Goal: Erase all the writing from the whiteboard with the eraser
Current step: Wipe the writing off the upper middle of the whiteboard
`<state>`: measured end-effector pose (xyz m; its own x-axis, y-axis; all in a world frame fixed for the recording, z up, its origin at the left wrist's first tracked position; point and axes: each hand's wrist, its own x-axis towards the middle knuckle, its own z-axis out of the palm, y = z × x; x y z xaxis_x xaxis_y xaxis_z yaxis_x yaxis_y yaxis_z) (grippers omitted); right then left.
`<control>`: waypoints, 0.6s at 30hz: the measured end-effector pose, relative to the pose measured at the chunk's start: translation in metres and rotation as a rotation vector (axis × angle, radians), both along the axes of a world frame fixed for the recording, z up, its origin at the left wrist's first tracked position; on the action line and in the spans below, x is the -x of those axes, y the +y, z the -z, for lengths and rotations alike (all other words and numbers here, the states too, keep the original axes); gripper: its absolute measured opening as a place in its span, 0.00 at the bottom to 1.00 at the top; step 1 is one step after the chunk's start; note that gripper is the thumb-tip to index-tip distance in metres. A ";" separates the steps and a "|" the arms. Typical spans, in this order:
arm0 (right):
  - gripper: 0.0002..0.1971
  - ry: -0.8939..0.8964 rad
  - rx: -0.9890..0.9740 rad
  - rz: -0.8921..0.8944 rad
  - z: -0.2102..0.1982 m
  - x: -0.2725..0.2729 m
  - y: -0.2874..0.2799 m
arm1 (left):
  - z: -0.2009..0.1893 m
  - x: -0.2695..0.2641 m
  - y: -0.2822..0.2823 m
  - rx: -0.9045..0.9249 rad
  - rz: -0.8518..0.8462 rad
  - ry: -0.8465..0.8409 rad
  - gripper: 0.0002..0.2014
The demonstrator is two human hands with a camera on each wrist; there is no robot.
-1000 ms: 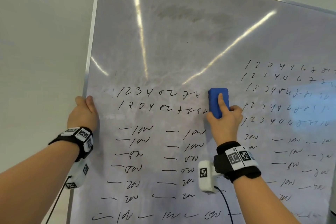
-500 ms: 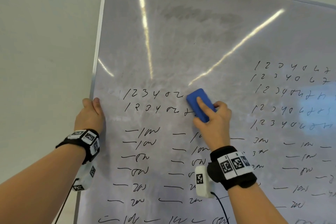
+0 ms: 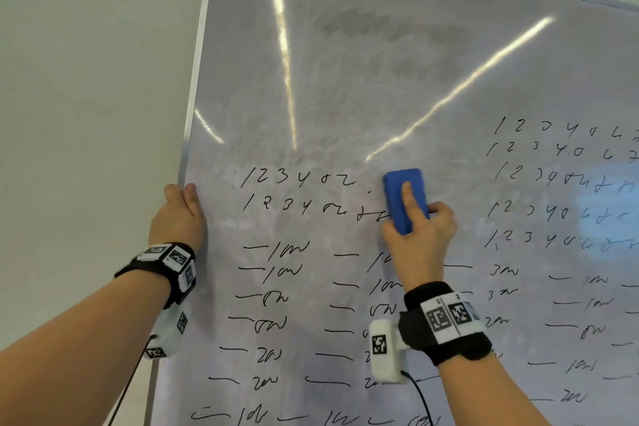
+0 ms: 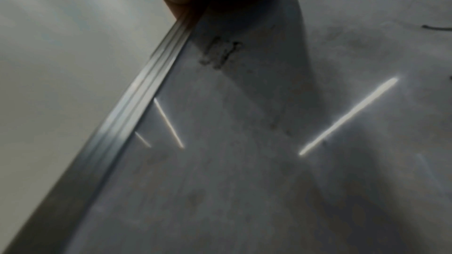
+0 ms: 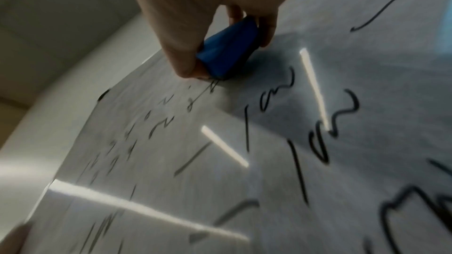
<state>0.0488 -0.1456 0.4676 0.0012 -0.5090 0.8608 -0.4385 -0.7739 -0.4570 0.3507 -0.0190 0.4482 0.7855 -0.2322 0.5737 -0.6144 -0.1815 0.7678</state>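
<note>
The whiteboard (image 3: pixel 363 86) fills the head view, smudged grey above and covered in black writing (image 3: pixel 297 180) below and at the right. My right hand (image 3: pixel 420 235) grips the blue eraser (image 3: pixel 405 199) flat against the board, index finger laid along its back, at the right end of the two left number rows. In the right wrist view the eraser (image 5: pixel 227 49) sits between thumb and fingers on the board (image 5: pixel 269 161). My left hand (image 3: pixel 178 214) holds the board's left metal frame (image 3: pixel 195 79), fingers curled round the edge; that frame (image 4: pixel 137 103) runs diagonally in the left wrist view.
A plain pale wall (image 3: pixel 86 97) lies left of the board. More number rows (image 3: pixel 560 180) and dash-and-squiggle lines (image 3: pixel 276 287) cover the right and lower parts of the board. Ceiling-light reflections (image 3: pixel 283 55) streak the surface.
The eraser swept left along the top number row, wiping its last figures, then moved back right and stands more upright. The left hand kept its hold on the frame.
</note>
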 end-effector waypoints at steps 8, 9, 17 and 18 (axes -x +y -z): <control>0.32 -0.060 0.001 0.094 0.002 0.007 -0.005 | 0.000 0.001 0.001 -0.009 0.007 -0.002 0.21; 0.33 -0.057 -0.008 0.084 0.003 0.005 -0.002 | 0.000 0.000 0.001 -0.007 0.006 -0.001 0.21; 0.32 -0.100 -0.031 0.088 0.005 0.013 -0.008 | 0.000 0.000 0.001 0.004 0.014 -0.003 0.20; 0.33 -0.115 -0.051 0.083 0.003 0.011 -0.006 | 0.000 0.000 0.001 0.005 0.013 -0.002 0.20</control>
